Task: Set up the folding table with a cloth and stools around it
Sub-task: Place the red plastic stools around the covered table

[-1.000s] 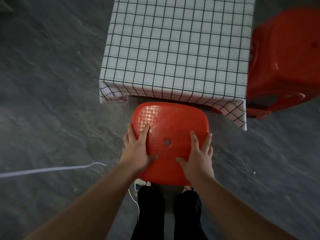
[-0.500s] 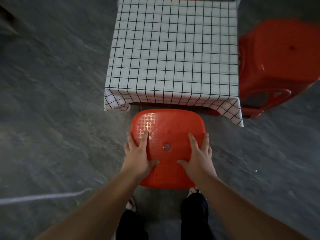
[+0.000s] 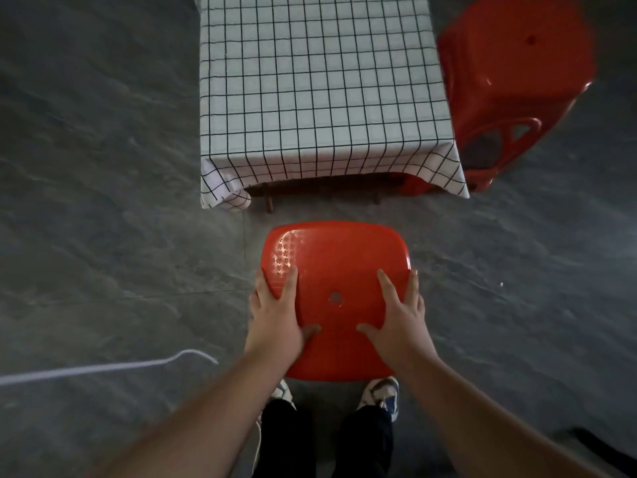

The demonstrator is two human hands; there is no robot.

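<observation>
A low folding table [image 3: 310, 188] stands ahead, covered by a white cloth with a black grid [image 3: 320, 81]. Just in front of its near edge is a red plastic stool [image 3: 337, 257] with a small hole in the seat. My left hand [image 3: 275, 315] grips the seat's left side and my right hand [image 3: 400, 315] grips its right side, thumbs lying on top. A second red stool [image 3: 510, 77] stands at the table's right side, close to the cloth. A gap of floor separates the held stool from the table.
The floor is dark grey stone [image 3: 103, 201] all round. A white cord [image 3: 103, 367] lies on the floor at the lower left. My feet in sneakers [image 3: 382, 395] stand right behind the held stool. A dark object [image 3: 599, 446] is at the lower right.
The held stool sat tight against the table's near edge; now it is farther back with bare floor between them. Both hands keep the same hold.
</observation>
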